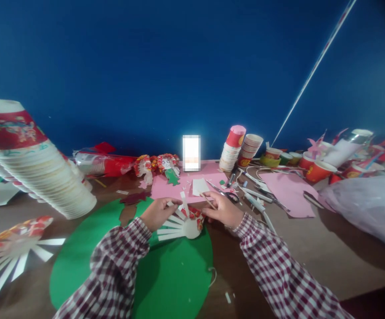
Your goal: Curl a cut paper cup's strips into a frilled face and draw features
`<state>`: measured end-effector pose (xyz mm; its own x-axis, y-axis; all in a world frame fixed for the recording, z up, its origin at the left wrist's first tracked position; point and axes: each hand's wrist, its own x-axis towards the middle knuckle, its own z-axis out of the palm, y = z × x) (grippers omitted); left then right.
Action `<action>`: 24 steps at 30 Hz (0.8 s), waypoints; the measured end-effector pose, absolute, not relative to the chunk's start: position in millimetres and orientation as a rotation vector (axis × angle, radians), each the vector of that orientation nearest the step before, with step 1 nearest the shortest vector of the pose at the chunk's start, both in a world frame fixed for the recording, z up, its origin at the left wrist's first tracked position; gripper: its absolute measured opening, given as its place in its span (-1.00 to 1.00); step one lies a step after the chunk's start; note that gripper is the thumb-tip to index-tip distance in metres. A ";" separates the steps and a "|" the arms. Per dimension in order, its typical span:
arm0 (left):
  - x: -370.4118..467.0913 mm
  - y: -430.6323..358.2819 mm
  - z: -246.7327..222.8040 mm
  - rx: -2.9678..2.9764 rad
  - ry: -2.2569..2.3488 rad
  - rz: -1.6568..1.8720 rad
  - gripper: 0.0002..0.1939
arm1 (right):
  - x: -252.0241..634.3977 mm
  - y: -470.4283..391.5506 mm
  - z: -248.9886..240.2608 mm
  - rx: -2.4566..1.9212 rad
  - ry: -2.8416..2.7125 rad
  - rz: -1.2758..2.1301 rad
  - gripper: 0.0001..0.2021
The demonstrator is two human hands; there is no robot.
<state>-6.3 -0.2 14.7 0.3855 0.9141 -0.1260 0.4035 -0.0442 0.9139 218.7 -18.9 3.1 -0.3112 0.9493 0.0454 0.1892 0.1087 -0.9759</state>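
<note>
Between my hands is a paper cup [191, 229] cut into strips that splay out round its pale disc-shaped base; red printed pattern shows on its right part. My left hand [157, 214] pinches one of the white strips on its upper left side. In the fingers of my right hand [225, 210] is a thin tan stick [208, 200], its tip pointing up and left; these fingers also come close to the cup's red edge, and I cannot tell whether they touch it. Below lies a large green paper sheet [175, 274]. A white paper piece [199, 187] sits just beyond.
Scissors [227, 194] rest on pink paper [166, 186]. Tall cup stacks stand at left [53, 170] and behind [230, 153]. Another splayed cup [16, 243] lies at left. Glue guns [255, 201] and cables, more cups [320, 170] and a plastic bag [372, 208] occupy the right.
</note>
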 end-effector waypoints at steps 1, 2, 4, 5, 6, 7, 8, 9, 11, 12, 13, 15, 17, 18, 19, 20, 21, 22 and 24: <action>-6.4 -0.3 14.4 1.642 1.189 0.638 -0.60 | 219.4 -18.2 1.7 -1.150 -1.656 1.242 -0.55; -6.4 -0.5 14.2 1.638 1.185 0.646 -0.60 | 219.9 -17.7 0.2 -1.160 -1.673 1.215 -0.56; -6.1 -1.0 14.0 1.609 1.169 0.670 -0.61 | 220.2 -17.2 -2.5 -1.173 -1.687 1.172 -0.58; -5.8 -1.2 14.0 1.589 1.163 0.684 -0.61 | 220.0 -17.2 -3.4 -1.177 -1.686 1.159 -0.59; -5.5 -1.5 14.1 1.571 1.159 0.697 -0.61 | 219.8 -17.3 -3.9 -1.178 -1.681 1.151 -0.59; -5.0 -1.7 14.3 1.557 1.156 0.706 -0.61 | 219.4 -17.5 -3.8 -1.179 -1.673 1.148 -0.60; -4.4 -1.9 14.6 1.552 1.151 0.706 -0.61 | 219.0 -17.7 -3.2 -1.180 -1.666 1.150 -0.60; -3.8 -2.2 14.9 1.554 1.147 0.705 -0.61 | 218.6 -17.9 -2.2 -1.181 -1.658 1.156 -0.61; -2.3 -2.9 15.4 1.563 1.140 0.696 -0.59 | 218.0 -18.1 0.5 -1.178 -1.643 1.183 -0.62; -1.7 -3.2 15.4 1.564 1.139 0.694 -0.59 | 217.8 -18.1 1.8 -1.173 -1.630 1.201 -0.64; -1.1 -3.5 15.4 1.561 1.138 0.694 -0.58 | 217.6 -18.0 2.8 -1.165 -1.613 1.222 -0.64; -0.4 -4.0 15.0 1.544 1.134 0.701 -0.58 | 217.5 -17.5 3.4 -1.150 -1.577 1.260 -0.65; -0.1 -4.1 14.7 1.532 1.130 0.704 -0.58 | 217.4 -16.6 1.7 -1.139 -1.560 1.289 -0.63; -0.1 -3.9 14.6 1.533 1.132 0.701 -0.58 | 217.4 -16.1 0.1 -1.136 -1.559 1.299 -0.62; -0.2 -3.7 14.6 1.535 1.135 0.698 -0.59 | 217.4 -15.6 -1.6 -1.134 -1.559 1.307 -0.61; -0.2 -3.5 14.6 1.537 1.136 0.695 -0.59 | 217.4 -15.1 -3.5 -1.133 -1.553 1.311 -0.61; -0.3 -3.3 14.7 1.539 1.134 0.694 -0.59 | 217.4 -14.7 -5.1 -1.132 -1.543 1.316 -0.60; -0.2 -3.2 14.8 1.540 1.128 0.697 -0.60 | 217.4 -14.3 -6.5 -1.131 -1.533 1.324 -0.60; 0.0 -3.2 15.1 1.531 1.108 0.706 -0.60 | 217.5 -13.6 -8.1 -1.132 -1.518 1.343 -0.60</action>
<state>0.0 -3.2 15.1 0.3929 0.9123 -0.1152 0.2811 0.0001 0.9597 217.5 -13.6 -8.1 -0.2821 0.9594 0.0037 0.1138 0.0373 -0.9928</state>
